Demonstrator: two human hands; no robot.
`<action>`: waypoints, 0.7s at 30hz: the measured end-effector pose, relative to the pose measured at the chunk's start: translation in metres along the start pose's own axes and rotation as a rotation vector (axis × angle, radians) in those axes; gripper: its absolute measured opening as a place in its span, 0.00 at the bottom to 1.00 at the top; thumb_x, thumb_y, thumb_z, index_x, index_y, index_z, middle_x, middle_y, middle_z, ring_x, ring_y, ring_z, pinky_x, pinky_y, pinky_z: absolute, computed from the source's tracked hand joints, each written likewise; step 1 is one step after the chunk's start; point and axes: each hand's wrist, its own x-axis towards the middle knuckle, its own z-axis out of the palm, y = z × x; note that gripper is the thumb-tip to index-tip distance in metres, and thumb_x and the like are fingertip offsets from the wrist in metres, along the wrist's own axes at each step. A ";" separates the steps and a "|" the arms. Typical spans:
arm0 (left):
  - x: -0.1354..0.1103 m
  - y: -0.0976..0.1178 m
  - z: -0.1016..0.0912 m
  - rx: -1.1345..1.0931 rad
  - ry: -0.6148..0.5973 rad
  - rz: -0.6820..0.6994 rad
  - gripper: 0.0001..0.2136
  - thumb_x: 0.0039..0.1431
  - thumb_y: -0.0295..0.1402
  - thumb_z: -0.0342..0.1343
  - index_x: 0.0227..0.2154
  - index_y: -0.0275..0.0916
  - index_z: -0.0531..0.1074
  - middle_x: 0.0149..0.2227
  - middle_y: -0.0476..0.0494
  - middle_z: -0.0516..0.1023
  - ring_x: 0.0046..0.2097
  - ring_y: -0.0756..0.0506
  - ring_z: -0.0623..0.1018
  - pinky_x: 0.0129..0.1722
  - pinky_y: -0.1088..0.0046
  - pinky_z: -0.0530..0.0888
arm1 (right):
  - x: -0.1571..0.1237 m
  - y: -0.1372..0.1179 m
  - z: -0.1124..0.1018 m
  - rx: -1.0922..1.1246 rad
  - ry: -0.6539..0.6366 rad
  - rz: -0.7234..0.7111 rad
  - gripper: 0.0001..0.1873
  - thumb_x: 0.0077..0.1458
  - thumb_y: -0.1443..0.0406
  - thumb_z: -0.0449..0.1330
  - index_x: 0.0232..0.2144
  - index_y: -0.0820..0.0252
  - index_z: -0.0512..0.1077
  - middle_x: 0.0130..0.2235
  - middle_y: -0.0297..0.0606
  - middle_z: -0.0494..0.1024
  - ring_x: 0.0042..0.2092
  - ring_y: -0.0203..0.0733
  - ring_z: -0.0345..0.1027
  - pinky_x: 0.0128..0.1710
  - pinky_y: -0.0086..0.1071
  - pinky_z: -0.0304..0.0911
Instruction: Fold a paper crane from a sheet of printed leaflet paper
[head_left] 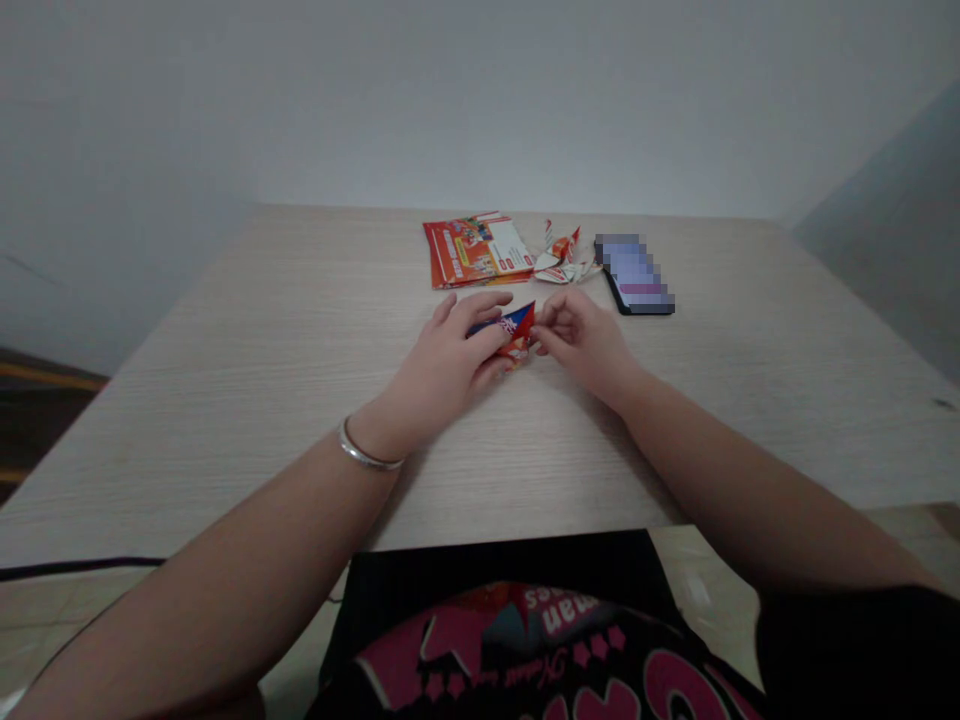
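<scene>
A small folded piece of printed paper, blue, red and orange, rests low over the table between my hands. My left hand is closed on its left side, with the thumb and fingers pressing the paper and covering part of it. At its right edge, my right hand pinches the paper between thumb and fingertips, the other fingers curled. Just beyond lie several folded paper shapes in white, red and orange, one with a pointed tip. A silver bangle circles my left wrist.
A stack of red and orange printed leaflets lies behind my left hand. To the right is a black-edged phone with its lit screen blurred out. The pale wood-grain table meets a wall at its far edge.
</scene>
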 end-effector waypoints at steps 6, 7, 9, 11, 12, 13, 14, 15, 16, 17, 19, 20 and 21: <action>-0.001 -0.003 -0.003 -0.027 0.064 -0.058 0.01 0.69 0.30 0.57 0.40 0.40 0.71 0.66 0.33 0.69 0.67 0.34 0.70 0.66 0.46 0.72 | -0.004 -0.004 -0.001 -0.038 -0.170 -0.092 0.13 0.53 0.68 0.61 0.42 0.54 0.77 0.44 0.38 0.83 0.42 0.41 0.79 0.42 0.37 0.77; -0.001 -0.004 -0.003 -0.034 0.077 -0.066 0.01 0.69 0.30 0.57 0.40 0.40 0.70 0.65 0.33 0.68 0.66 0.35 0.71 0.66 0.47 0.72 | -0.005 -0.005 -0.001 -0.038 -0.185 -0.082 0.13 0.53 0.67 0.63 0.43 0.55 0.77 0.44 0.39 0.83 0.43 0.42 0.79 0.43 0.38 0.77; -0.002 -0.005 -0.002 -0.050 0.101 -0.061 0.01 0.69 0.30 0.57 0.41 0.40 0.70 0.65 0.32 0.67 0.64 0.35 0.73 0.64 0.49 0.74 | -0.005 -0.005 0.000 -0.065 -0.209 -0.062 0.11 0.53 0.65 0.66 0.41 0.55 0.78 0.43 0.39 0.84 0.42 0.43 0.80 0.43 0.39 0.78; -0.003 -0.008 0.000 -0.070 0.122 -0.045 0.03 0.69 0.31 0.57 0.43 0.41 0.69 0.64 0.32 0.67 0.64 0.36 0.73 0.63 0.49 0.74 | -0.004 -0.005 0.000 -0.092 -0.217 -0.048 0.07 0.54 0.63 0.68 0.37 0.55 0.79 0.39 0.37 0.84 0.38 0.43 0.79 0.42 0.39 0.77; -0.004 -0.009 0.001 -0.088 0.129 -0.037 0.05 0.69 0.32 0.58 0.44 0.41 0.68 0.64 0.32 0.68 0.65 0.36 0.72 0.64 0.49 0.74 | -0.003 -0.004 0.000 -0.089 -0.211 -0.041 0.06 0.54 0.63 0.69 0.35 0.55 0.79 0.37 0.36 0.84 0.37 0.42 0.79 0.41 0.38 0.77; -0.004 -0.011 0.003 -0.114 0.138 -0.032 0.09 0.68 0.35 0.60 0.47 0.42 0.68 0.64 0.32 0.68 0.67 0.35 0.71 0.64 0.49 0.73 | -0.002 -0.003 0.001 -0.076 -0.200 -0.036 0.04 0.54 0.64 0.69 0.34 0.55 0.79 0.37 0.35 0.84 0.36 0.41 0.79 0.41 0.38 0.76; -0.005 -0.012 0.004 -0.146 0.147 -0.035 0.16 0.66 0.38 0.63 0.51 0.43 0.66 0.65 0.31 0.67 0.68 0.35 0.70 0.64 0.49 0.73 | -0.002 -0.001 0.001 -0.060 -0.183 -0.033 0.04 0.54 0.64 0.70 0.34 0.56 0.80 0.37 0.36 0.84 0.36 0.41 0.79 0.41 0.37 0.76; -0.005 -0.013 0.006 -0.178 0.151 -0.043 0.25 0.62 0.40 0.67 0.56 0.44 0.63 0.66 0.30 0.67 0.69 0.34 0.70 0.64 0.50 0.74 | -0.001 0.000 0.001 -0.046 -0.168 -0.033 0.04 0.53 0.65 0.70 0.34 0.56 0.80 0.37 0.36 0.85 0.37 0.41 0.79 0.41 0.37 0.76; -0.006 -0.013 0.007 -0.199 0.143 -0.060 0.35 0.57 0.42 0.71 0.62 0.45 0.59 0.67 0.29 0.67 0.69 0.33 0.70 0.64 0.50 0.74 | 0.000 0.001 0.000 -0.034 -0.151 -0.035 0.04 0.53 0.65 0.70 0.35 0.56 0.81 0.38 0.37 0.85 0.38 0.41 0.80 0.42 0.37 0.76; -0.006 -0.014 0.007 -0.202 0.120 -0.086 0.45 0.53 0.43 0.74 0.67 0.45 0.53 0.67 0.27 0.68 0.68 0.33 0.71 0.64 0.49 0.74 | 0.000 0.002 0.000 -0.029 -0.139 -0.039 0.05 0.53 0.66 0.70 0.35 0.56 0.81 0.38 0.37 0.86 0.38 0.42 0.80 0.42 0.38 0.76; -0.006 -0.012 0.005 -0.153 0.031 -0.157 0.58 0.48 0.42 0.75 0.74 0.43 0.42 0.64 0.27 0.73 0.65 0.31 0.76 0.64 0.46 0.71 | 0.000 0.004 0.000 -0.034 -0.122 -0.056 0.05 0.53 0.66 0.70 0.35 0.56 0.82 0.38 0.37 0.86 0.38 0.42 0.80 0.43 0.38 0.76; -0.005 -0.011 0.003 -0.115 -0.016 -0.195 0.60 0.49 0.41 0.74 0.75 0.42 0.38 0.61 0.28 0.77 0.62 0.30 0.78 0.64 0.45 0.70 | 0.000 0.004 0.000 -0.041 -0.118 -0.068 0.04 0.53 0.66 0.70 0.34 0.55 0.81 0.38 0.37 0.86 0.38 0.42 0.80 0.42 0.38 0.76; -0.005 -0.010 0.001 -0.080 -0.047 -0.229 0.60 0.50 0.40 0.73 0.76 0.41 0.36 0.58 0.31 0.80 0.60 0.31 0.80 0.63 0.44 0.70 | 0.000 0.004 0.000 -0.048 -0.111 -0.083 0.03 0.53 0.66 0.70 0.34 0.55 0.81 0.38 0.37 0.86 0.38 0.42 0.80 0.42 0.38 0.76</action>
